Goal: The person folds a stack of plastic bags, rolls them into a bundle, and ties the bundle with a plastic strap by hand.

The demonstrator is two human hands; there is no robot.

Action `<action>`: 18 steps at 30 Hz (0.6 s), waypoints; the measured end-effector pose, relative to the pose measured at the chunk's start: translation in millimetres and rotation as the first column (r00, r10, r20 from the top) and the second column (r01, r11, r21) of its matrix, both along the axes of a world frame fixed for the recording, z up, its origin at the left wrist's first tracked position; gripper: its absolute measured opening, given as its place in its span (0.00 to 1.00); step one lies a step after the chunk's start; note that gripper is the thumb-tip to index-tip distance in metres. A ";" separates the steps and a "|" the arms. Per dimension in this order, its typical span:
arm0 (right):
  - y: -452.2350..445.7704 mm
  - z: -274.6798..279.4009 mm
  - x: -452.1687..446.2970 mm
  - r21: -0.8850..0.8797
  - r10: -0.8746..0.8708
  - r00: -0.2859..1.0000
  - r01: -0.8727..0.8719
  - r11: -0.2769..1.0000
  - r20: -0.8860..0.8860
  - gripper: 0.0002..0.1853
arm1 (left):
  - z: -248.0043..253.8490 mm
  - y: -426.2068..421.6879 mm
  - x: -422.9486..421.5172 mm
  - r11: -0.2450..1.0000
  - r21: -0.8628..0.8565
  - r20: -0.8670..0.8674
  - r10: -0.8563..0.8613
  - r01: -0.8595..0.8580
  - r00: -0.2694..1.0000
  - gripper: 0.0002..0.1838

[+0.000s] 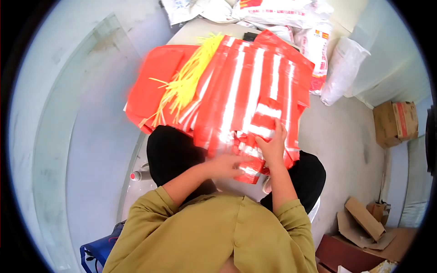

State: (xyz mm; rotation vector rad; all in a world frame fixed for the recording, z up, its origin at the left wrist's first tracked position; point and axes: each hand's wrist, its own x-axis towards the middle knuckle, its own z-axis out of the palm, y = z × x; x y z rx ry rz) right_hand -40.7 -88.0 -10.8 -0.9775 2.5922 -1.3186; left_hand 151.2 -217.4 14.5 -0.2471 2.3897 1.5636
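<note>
Striped red plastic [243, 82] lies beneath the right hand [274, 146]

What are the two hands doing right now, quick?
Left hand: blurred, at the near edge of the red plastic; its grip cannot be told.
Right hand: spread on the red plastic; firm grip cannot be told.

Left hand [225, 166] near right hand [273, 148]

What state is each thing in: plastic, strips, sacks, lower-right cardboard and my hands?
Striped plastic, layered, folded near the hands
Yellow strips, bunched, lower ends splayed
White sacks, bulging, piled together
Cardboard, flaps spread open
Left hand, at the plastic's near edge, blurred, grip unclear
Right hand, on the plastic, grip unclear
</note>
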 end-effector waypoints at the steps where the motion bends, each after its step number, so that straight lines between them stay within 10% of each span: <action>1: -0.6 1.8 1.4 -0.004 -0.001 1.000 0.001 1.000 -0.004 0.50 | -4.8 -13.4 7.0 0.997 -0.009 -0.071 -0.076 0.076 0.995 0.32; 3: -1.2 10.1 5.0 0.001 -0.001 0.999 0.001 1.000 0.033 0.50 | -7.1 -46.1 11.2 0.972 -0.039 -0.212 -0.234 0.231 0.949 0.27; 5: -1.0 15.7 6.3 0.015 -0.004 0.998 0.003 1.000 0.064 0.49 | -1.0 -70.2 15.2 0.920 0.288 0.015 0.275 -0.267 0.961 0.17; 6: -0.6 17.1 5.9 0.023 -0.006 0.997 0.004 1.000 0.076 0.49 | -5.7 -81.2 12.7 0.831 0.010 -0.065 0.556 -0.556 0.829 0.14; 8: -0.6 20.8 6.6 0.020 -0.010 0.994 0.008 1.000 0.108 0.49 | 0.8 -108.2 16.1 0.452 -0.320 -0.622 0.563 -0.833 0.545 0.10; 10: -0.4 24.1 7.8 -0.002 -0.012 0.989 0.012 1.000 0.147 0.49 | -23.3 -144.2 26.5 0.235 -0.535 -0.668 0.469 -0.811 0.577 0.15; 18: 5.8 15.0 -9.7 -0.247 0.026 0.956 0.049 0.968 0.292 0.53 | -28.5 -168.7 29.0 0.388 -0.534 -0.409 0.660 -0.752 0.630 0.22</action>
